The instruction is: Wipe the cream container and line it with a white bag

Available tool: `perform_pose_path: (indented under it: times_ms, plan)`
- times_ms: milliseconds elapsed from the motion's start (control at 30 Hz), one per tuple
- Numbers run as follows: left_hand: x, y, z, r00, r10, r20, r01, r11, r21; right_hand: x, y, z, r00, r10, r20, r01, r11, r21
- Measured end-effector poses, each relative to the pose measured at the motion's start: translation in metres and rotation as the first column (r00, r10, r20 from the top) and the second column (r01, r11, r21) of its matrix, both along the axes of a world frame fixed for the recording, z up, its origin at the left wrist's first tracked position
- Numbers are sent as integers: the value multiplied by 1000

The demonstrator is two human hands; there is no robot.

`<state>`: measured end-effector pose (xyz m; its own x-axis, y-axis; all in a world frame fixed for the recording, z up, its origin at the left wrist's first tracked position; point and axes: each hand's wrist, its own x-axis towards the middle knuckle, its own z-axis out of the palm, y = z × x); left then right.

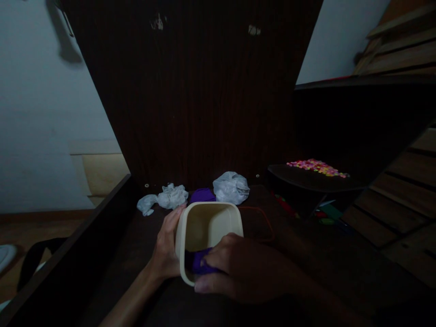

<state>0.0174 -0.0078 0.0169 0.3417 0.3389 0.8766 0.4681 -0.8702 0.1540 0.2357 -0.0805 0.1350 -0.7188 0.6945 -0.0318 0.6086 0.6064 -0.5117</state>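
Observation:
A cream square plastic container (pixel 211 222) stands on a dark table. My left hand (pixel 166 247) grips its left wall, fingers wrapped over the rim. My right hand (pixel 238 268) is closed on a purple cloth (pixel 199 262) pressed inside the container's near edge, with the thumb outside the wall. The container's far inside looks bare.
Behind the container lie a second purple object (pixel 202 195), a crumpled white plastic bag (pixel 163 198) and a greyish bag (pixel 231 187). A dark tray (pixel 306 179) with small coloured pieces (pixel 316 166) sits to the right. A dark wooden panel (pixel 190 91) rises behind.

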Motion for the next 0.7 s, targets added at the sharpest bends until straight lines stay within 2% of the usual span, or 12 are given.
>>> perform_pose_path:
  times_ms: [100,267,500,567,700]
  plan:
    - [-3,2,-2,998,-41,-47,40,999,-11,-11,0,-10,998,44,54,-43,999,-18]
    - [-3,3,-10,994,-86,-63,87,996,12,-35,13,-20,951,137,277,-133,991,-33]
    - [-5,6,-10,995,-89,-37,92,993,71,-51,21,-16,929,207,308,-201,978,-49]
    - [-6,8,-9,996,-86,-32,88,993,79,-49,16,-16,931,197,307,-205,979,-5]
    - [-11,12,-9,999,-39,-13,40,998,42,-39,0,-14,975,85,204,-126,972,198]
